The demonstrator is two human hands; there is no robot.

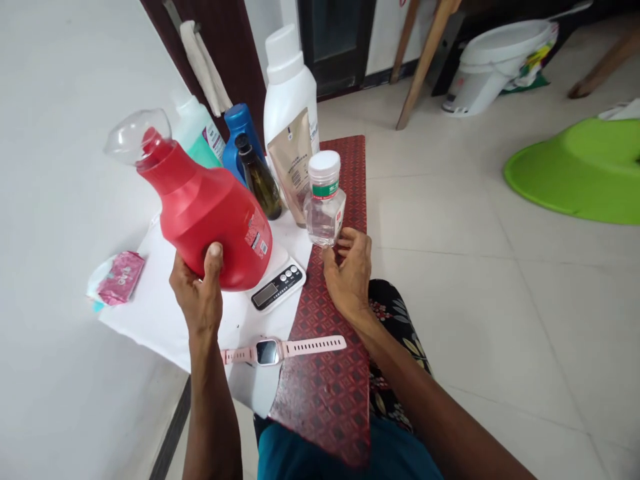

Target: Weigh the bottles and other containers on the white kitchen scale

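Observation:
My left hand [199, 288] grips the base of a red detergent bottle [210, 210] with a clear cap, holding it tilted to the left above a small digital scale [278, 285]. My right hand [349, 269] has curled fingers touching the bottom of a small clear bottle [325, 203] with a white cap and green label, which stands on the red patterned board [334, 347].
Behind stand a white bottle [289, 87], a tan pouch [293, 160], a dark bottle [260, 180], a blue bottle [239, 137] and a pale green bottle [197, 130]. A pink smartwatch [273, 350] lies near me. A pink packet [117, 279] lies left. A green basin [580, 170] sits right.

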